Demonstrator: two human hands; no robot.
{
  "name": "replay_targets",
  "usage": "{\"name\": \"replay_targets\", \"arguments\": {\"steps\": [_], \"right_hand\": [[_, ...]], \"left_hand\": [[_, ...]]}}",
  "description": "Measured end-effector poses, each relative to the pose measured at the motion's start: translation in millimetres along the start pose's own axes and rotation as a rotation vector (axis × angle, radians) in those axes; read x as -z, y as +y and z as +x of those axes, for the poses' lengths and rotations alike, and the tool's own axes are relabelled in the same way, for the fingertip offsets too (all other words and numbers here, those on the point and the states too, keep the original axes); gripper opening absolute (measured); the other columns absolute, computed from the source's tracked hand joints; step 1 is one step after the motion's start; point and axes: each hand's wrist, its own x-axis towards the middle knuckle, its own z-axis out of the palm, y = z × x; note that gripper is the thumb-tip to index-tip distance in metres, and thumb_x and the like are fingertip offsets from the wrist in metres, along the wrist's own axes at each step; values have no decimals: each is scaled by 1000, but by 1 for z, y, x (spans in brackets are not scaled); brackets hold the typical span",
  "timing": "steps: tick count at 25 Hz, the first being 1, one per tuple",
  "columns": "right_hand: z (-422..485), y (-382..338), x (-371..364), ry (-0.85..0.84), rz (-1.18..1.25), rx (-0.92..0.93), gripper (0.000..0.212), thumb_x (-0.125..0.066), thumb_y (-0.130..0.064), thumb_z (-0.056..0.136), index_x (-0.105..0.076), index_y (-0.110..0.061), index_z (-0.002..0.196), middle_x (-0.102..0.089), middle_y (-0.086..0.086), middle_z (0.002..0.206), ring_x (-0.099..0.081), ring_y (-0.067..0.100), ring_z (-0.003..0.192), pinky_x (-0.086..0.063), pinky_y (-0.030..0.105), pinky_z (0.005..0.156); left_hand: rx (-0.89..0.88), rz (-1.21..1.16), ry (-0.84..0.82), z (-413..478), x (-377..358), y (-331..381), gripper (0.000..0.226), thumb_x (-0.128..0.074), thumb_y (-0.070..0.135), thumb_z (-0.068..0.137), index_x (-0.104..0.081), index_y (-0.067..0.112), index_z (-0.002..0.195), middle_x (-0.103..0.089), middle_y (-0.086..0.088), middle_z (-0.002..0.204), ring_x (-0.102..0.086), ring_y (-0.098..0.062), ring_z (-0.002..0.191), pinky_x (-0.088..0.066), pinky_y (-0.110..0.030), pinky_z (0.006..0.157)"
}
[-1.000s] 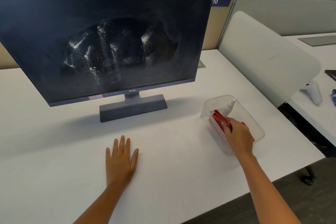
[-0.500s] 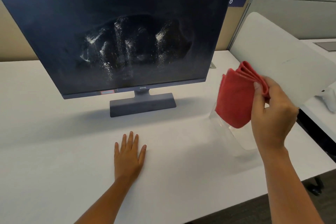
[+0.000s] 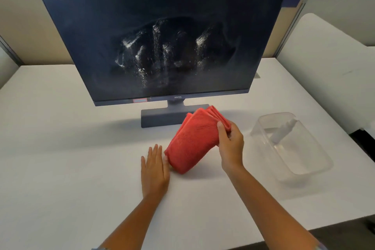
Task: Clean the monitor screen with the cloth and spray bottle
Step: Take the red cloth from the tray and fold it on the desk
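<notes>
A dark monitor (image 3: 162, 32) stands on the white desk, its screen smeared with white streaks and specks around the middle. My right hand (image 3: 230, 144) grips a folded red cloth (image 3: 192, 140) at its upper right edge, in front of the monitor's base; the cloth's lower end reaches the desk. My left hand (image 3: 155, 170) lies flat on the desk, fingers apart, its thumb side touching the cloth's lower left corner. A white spray bottle (image 3: 283, 130) lies tilted inside a clear plastic bin (image 3: 316, 168) at the right.
The white desk (image 3: 60, 168) runs to a front edge at the lower right. A white chair back (image 3: 324, 71) rises behind the bin. Beige and grey partition panels (image 3: 24, 22) stand behind the monitor.
My right hand lifted the red cloth out of the clear bin, then carried it left and down to the desk beside my left hand. The left hand stayed flat.
</notes>
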Motion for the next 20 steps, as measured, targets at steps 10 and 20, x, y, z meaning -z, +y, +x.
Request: {"name": "replay_targets", "arguments": {"steps": [10,20], "right_hand": [[-13,73,22,-201,-778,295,63,-66,-19,86,-38,-3,140,-40,27,140,-34,42,131,-32,50,108],[-38,91,1,-525,-1275,540,71,-77,-46,70,-57,-9,128,-57,26,128,-54,44,117,-43,62,91]], "left_hand": [[-75,157,-86,0,-4,0,50,-29,39,97,-29,18,143,-23,-3,155,-9,-19,145,3,-46,117],[-45,-36,-117,31,-3,31,49,-44,41,94,-44,12,133,-45,-9,143,-24,-28,141,-3,-48,116]]}}
